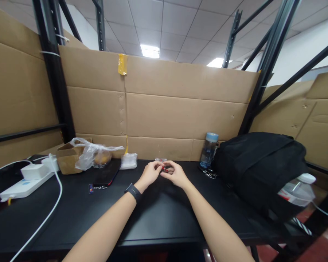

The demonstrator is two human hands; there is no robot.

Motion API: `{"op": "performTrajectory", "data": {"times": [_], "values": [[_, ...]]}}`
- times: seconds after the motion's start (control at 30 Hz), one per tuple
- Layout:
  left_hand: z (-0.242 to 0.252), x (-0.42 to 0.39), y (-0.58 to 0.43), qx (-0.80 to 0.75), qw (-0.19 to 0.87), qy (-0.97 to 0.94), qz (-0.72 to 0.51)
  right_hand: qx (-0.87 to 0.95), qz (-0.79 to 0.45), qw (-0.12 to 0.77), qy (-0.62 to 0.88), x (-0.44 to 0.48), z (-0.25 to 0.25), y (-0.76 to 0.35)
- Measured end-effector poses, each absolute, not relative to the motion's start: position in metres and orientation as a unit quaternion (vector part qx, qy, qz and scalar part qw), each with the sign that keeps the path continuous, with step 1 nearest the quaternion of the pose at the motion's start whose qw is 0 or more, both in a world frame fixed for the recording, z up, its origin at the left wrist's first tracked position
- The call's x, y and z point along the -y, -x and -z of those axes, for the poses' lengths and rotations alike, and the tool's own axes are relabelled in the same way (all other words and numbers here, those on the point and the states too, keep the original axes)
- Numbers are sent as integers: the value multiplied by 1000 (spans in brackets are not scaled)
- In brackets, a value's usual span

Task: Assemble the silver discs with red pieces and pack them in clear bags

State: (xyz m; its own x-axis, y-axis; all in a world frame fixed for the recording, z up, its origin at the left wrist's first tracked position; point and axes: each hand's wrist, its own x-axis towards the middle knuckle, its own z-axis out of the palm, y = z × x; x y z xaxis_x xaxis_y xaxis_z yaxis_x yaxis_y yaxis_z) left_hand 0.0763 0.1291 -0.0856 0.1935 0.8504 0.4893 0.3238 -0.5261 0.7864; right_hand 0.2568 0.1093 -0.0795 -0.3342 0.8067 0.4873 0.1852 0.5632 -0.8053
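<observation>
My left hand, with a dark watch on its wrist, is over the black table near the cardboard back wall. Its thumb and forefinger are pinched together at a small red item, too small to name. From the other side my right hand meets it, fingers curled and closed around the same red item. The fingers hide most of it. Just behind the hands lies a small clear plastic piece with a bit of red showing.
Left on the black table are a white power strip with cables, a cardboard box, a plastic bag, a dark phone-like slab and a clear packet stack. Right stand a water bottle, keys and a black backpack.
</observation>
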Motion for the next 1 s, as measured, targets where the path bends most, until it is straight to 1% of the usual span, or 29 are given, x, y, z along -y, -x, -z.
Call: {"op": "performTrajectory", "data": {"times": [0.1,0.27,0.37,0.47,0.53,0.6,0.67,0.73,0.77,0.87,1.0], "values": [[86,-130,-77,-360,321,-720,-499,725,-346,502,322,-111,80,-255],[79,-123,-72,-324,339,-758,-453,722,-354,502,317,-112,80,-262],[75,-120,-70,-331,349,-757,-442,742,-330,481,330,-112,77,-266],[72,-118,-70,-329,376,-757,-422,766,-307,442,351,-109,72,-269],[69,-117,-68,-335,375,-765,-403,782,-292,415,362,-107,67,-271],[65,-115,-63,-355,331,-787,-381,797,-277,386,373,-106,64,-275],[59,-114,-54,-395,246,-813,-351,806,-256,358,396,-107,63,-282],[54,-114,-41,-438,166,-829,-306,813,-211,331,430,-109,62,-292],[52,-114,-34,-450,145,-836,-278,817,-183,315,447,-111,62,-298],[50,-117,-15,-454,129,-859,-198,825,-136,259,483,-116,64,-315],[52,-122,-3,-463,112,-867,-149,818,-157,219,508,-122,70,-327]]}}
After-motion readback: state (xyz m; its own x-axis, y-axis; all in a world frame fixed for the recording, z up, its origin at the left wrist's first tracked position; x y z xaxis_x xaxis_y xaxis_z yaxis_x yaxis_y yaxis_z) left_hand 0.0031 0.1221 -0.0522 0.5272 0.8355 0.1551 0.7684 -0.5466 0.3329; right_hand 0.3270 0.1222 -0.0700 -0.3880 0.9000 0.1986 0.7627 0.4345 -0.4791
